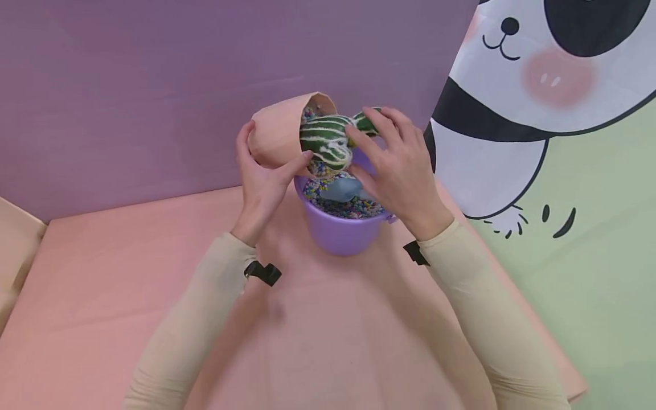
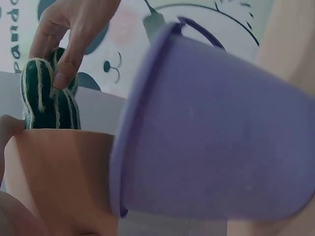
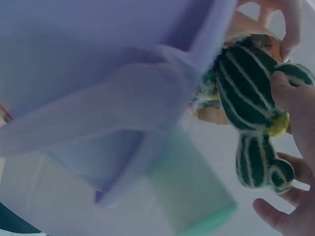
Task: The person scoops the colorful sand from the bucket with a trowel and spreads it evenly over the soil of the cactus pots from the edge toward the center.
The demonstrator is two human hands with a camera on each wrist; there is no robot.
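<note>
A pale peach pot (image 1: 277, 134) is tipped on its side above the rim of a purple bucket (image 1: 342, 233). My left hand (image 1: 261, 185) grips the pot from its base side, the thumb near the mouth. A dark green toy cactus with white stripes (image 1: 328, 136) sticks out of the pot. My right hand (image 1: 402, 162) holds the cactus between thumb and fingers, seen also in the left wrist view. Small colourful beads (image 3: 209, 93) show inside the pot around the cactus. More of them fill the bucket, where a pale blue scoop-like piece (image 1: 340, 189) lies partly covered.
Everything is over a pink-covered table (image 1: 318, 341) against a purple backdrop (image 1: 205, 74). A panda picture (image 1: 487, 165) covers the right side. A blurred pale green piece (image 3: 192, 187) juts beyond the bucket's rim in the right wrist view.
</note>
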